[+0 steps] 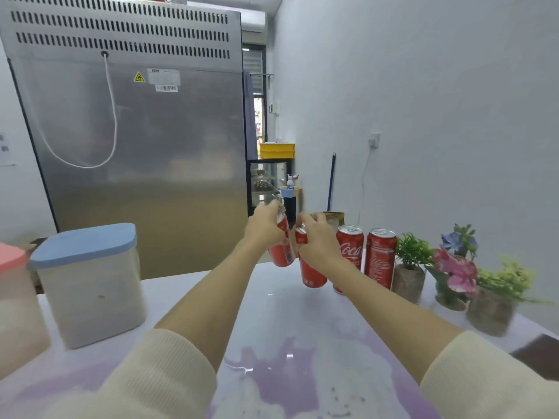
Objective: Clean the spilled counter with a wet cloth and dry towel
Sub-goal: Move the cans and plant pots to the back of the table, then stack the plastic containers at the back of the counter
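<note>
A purple liquid spill [290,373] spreads over the near part of the white counter [187,303]. My left hand [264,226] grips a red cola can [281,249], lifted and tilted above the counter's far edge. My right hand [317,237] grips the top of a second red can [311,272] that stands just beside the first. Both arms reach forward over the spill. No cloth or towel is in view.
Two more red cans [351,246] [379,257] stand right of my hands. Potted artificial plants [411,267] [493,297] line the right edge. Two lidded plastic containers [90,285] [15,313] stand at left. A steel fridge [136,131] rises behind the counter.
</note>
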### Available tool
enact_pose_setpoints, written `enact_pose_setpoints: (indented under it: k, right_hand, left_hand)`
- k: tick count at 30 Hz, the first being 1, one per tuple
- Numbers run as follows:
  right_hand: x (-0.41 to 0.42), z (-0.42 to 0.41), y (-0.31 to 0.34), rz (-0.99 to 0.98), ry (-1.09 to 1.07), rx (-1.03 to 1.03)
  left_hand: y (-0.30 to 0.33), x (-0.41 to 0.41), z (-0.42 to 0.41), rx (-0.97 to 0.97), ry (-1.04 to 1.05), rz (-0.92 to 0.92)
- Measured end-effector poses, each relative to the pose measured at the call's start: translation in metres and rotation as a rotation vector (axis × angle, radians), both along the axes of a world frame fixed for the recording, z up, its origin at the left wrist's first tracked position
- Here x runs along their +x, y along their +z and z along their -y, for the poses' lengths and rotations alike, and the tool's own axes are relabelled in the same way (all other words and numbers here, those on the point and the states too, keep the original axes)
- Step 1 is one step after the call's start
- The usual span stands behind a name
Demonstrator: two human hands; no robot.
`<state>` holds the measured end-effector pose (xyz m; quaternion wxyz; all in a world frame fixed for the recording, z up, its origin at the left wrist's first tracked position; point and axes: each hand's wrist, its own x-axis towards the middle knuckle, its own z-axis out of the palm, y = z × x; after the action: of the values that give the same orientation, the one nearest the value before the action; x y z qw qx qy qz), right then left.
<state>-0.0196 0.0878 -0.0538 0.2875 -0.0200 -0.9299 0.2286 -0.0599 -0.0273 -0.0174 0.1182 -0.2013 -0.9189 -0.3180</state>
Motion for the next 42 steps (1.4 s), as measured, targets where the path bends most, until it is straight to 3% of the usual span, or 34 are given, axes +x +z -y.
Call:
enact_pose_setpoints:
  k: [10, 13, 23, 30, 35, 38, 42]
  right_hand:
    - [-0.015, -0.027, -0.02, -0.026, -0.267, 0.402]
    - [-0.015, -0.028, -0.021, -0.023, -0.309, 0.44]
    - [-0.011, -0.015, -0.014, -0.058, -0.248, 0.334]
    - [-0.004, 0.052, 0.009, -0.105, -0.061, 0.16]
    - [-0.002, 0.143, 0.019, -0.077, 0.164, 0.011]
    - [-0.004, 0.189, 0.014, 0.003, 0.323, -0.044]
    - [-0.008, 0.23, 0.002, 0.18, 0.47, -0.195]
  left_hand:
    - [-0.031, -0.025, -0.045, -0.062, -0.082, 0.035]
    - [-0.033, -0.032, -0.052, -0.028, -0.086, 0.043]
    - [-0.029, -0.036, -0.03, -0.101, -0.109, 0.04]
    - [-0.002, -0.001, 0.051, -0.12, 0.116, -0.141]
    - [0.012, 0.024, 0.142, -0.226, 0.429, -0.251]
    - [0.009, 0.031, 0.194, -0.289, 0.578, -0.206]
    - [-0.001, 0.03, 0.244, -0.406, 0.661, 0.027]
